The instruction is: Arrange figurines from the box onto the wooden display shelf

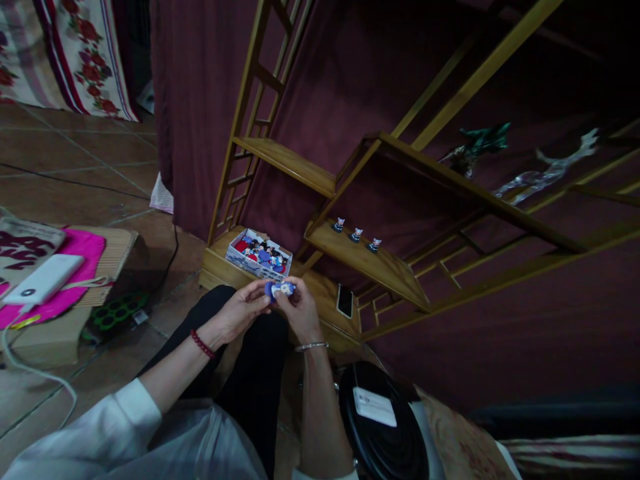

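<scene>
Between my two hands is a small blue and white figurine (280,290), held above my knees. My left hand (249,303) grips its left end with the fingertips. At its other end, the thumb and fingers of my right hand (299,308) close round it. Just beyond my hands, a patterned box (259,269) full of small figurines (260,252) in red, blue, black and white stands on the low wooden shelf. Three small figurines, the middle one (356,235) among them, stand in a row on a higher shelf board (360,257).
A phone (345,301) lies on the low shelf. Wooden shelving (285,167) rises ahead, with a green ornament (480,143) and a clear one (545,170). At left, a white power bank (45,279) with a cable rests on a pink item. A black round-lidded object (385,427) stands at right.
</scene>
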Action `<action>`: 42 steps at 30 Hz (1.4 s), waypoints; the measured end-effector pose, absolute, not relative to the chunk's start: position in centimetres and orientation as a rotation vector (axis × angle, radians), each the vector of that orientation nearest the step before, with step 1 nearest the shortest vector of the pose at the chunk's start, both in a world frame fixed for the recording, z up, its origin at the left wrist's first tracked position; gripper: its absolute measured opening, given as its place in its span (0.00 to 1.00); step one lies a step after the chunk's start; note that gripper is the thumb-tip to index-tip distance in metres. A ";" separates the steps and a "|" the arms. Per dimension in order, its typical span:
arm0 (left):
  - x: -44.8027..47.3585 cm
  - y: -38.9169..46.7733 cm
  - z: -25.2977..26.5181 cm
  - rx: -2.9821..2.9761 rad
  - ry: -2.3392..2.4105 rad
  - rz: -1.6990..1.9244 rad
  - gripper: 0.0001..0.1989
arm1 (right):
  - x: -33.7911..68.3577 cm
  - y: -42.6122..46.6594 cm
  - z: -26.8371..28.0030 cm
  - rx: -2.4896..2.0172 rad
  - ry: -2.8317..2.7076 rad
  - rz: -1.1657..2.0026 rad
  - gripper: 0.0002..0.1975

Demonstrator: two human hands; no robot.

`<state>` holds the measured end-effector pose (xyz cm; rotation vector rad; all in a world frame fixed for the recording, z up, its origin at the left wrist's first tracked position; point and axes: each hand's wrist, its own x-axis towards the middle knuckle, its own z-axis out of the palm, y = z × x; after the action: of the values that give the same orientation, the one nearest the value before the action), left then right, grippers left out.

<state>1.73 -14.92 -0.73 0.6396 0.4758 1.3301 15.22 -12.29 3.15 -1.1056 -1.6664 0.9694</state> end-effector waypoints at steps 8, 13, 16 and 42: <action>1.4 -14.8 -1.0 0.701 0.486 1.334 0.24 | 15.3 -12.5 2.7 -1.128 -1.711 0.924 0.12; 1.7 -14.8 -0.5 0.723 0.504 1.299 0.24 | 15.9 -12.4 3.0 -1.111 -1.738 0.933 0.12; 1.7 -14.7 -0.8 0.718 0.537 1.282 0.25 | 16.1 -12.3 2.7 -1.118 -1.768 0.903 0.12; 2.0 -13.5 -1.9 0.778 0.626 1.221 0.17 | 16.6 -11.1 3.2 -1.178 -1.988 0.793 0.09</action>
<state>1.99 -13.51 -1.94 0.7783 0.6259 1.2209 16.64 -11.15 3.24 -1.1781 -1.9881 0.7928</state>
